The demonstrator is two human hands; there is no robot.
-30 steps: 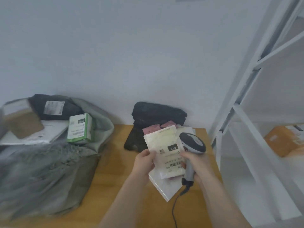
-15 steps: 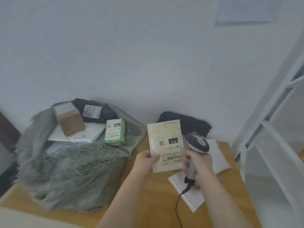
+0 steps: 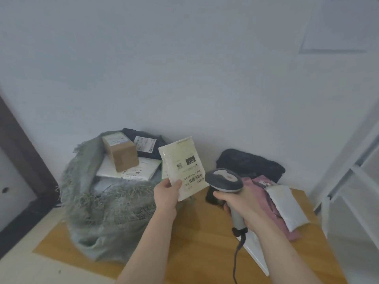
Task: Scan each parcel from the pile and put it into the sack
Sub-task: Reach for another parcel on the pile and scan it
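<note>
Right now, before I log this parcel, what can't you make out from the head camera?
- Cream parcel in the left hand: label text too small and blurred to read.
- Scanner in the right hand: its window faces away, so no beam shows; the fingers hide the trigger.
- Sack: the cardboard box and white mailer cover whatever lies deeper.
- Pile: the black bag partly hidden behind the scanner.

Dim, flat, cool indoor light; soft overall blur, faint shadows, wide-angle bending at the edges.
</note>
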